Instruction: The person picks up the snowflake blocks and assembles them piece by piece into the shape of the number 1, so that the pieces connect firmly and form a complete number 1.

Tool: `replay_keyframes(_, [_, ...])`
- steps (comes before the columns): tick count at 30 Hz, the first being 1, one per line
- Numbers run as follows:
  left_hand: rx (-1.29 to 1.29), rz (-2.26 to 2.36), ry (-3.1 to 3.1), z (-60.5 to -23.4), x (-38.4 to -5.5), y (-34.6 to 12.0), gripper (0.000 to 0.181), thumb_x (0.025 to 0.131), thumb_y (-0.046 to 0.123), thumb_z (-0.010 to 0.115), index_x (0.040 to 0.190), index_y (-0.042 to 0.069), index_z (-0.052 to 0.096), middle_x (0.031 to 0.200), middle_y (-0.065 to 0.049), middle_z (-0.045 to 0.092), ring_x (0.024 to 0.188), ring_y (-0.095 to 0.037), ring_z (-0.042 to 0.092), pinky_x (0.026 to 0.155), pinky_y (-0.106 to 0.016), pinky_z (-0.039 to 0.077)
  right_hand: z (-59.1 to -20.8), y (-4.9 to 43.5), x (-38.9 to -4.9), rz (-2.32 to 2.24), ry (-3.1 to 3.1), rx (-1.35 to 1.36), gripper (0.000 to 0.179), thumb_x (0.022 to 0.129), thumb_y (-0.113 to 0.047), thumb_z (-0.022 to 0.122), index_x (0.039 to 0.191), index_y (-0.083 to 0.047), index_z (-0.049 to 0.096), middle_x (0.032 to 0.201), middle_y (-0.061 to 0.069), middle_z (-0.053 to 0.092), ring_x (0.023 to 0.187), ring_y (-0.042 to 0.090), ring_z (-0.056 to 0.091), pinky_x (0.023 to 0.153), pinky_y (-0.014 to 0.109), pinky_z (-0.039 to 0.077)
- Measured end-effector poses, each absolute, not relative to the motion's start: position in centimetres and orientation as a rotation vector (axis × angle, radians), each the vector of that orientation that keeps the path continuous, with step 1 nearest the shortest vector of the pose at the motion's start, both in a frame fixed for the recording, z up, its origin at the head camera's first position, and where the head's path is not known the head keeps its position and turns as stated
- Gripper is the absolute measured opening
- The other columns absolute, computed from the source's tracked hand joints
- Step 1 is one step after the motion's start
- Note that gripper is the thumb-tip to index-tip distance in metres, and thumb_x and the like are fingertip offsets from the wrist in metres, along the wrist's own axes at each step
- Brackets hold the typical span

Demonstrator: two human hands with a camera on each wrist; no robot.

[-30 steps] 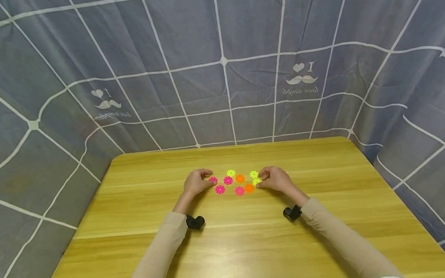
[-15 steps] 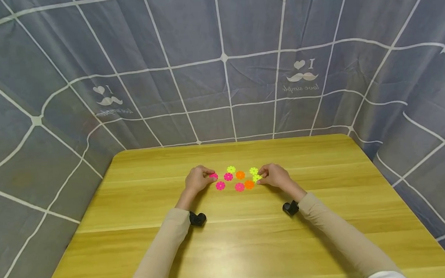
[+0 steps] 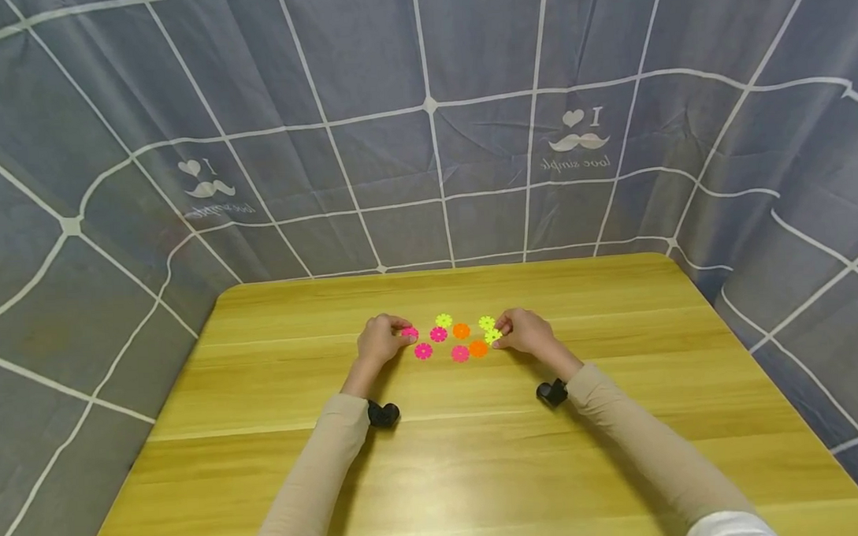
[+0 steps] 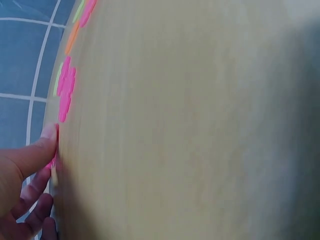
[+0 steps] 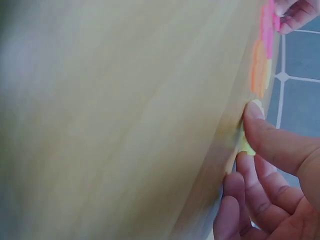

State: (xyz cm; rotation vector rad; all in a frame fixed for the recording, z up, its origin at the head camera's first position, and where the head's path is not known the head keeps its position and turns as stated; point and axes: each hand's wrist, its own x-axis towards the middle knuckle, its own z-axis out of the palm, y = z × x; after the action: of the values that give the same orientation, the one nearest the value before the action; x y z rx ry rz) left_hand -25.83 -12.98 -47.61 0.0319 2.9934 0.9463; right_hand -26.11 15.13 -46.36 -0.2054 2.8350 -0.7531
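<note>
My left hand (image 3: 379, 339) pinches a pink notched disc (image 3: 409, 332), the leftmost of a loose group of flower-like plastic discs on the table. In the left wrist view its thumb and index finger (image 4: 34, 189) close on that disc, which is mostly covered by them. At the group's right end, my right hand (image 3: 529, 332) has thumb and fingertips at the edges of a yellow-green notched disc (image 3: 492, 337). The right wrist view shows a sliver of this yellow-green disc (image 5: 246, 145) between thumb and fingers. Another yellow-green disc (image 3: 486, 323) lies just behind it.
Between the hands lie two orange discs (image 3: 461, 331), several pink ones (image 3: 423, 351) and a yellow-green one (image 3: 443, 320). The wooden table (image 3: 450, 456) reaches back to a grey curtain (image 3: 369, 167) with white lines. Each wrist wears a black camera (image 3: 384, 415).
My left thumb and fingers have closed from a loose spread onto the pink disc. My right hand stays at the yellow-green disc. The head view has tilted slightly.
</note>
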Motion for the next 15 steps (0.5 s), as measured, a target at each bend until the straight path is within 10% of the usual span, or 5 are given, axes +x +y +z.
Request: replay_keyframes(15, [-0.003, 1.158, 2.994, -47.81, -24.97, -12.82, 0.027, 0.081, 0.026, 0.077, 0.106, 0.016, 0.072, 0.088, -0.006, 0.074, 0.08, -0.021, 0.069, 0.052, -0.022, 0.04, -46.54, 15.57, -26.04, -0.869, 2.807, -0.292, 0.031, 0.079, -0.022, 0.079, 0.103, -0.008, 0.065, 0.085, 0.004, 0.066, 0.078, 0.017, 0.06, 0.068, 0.032, 0.043])
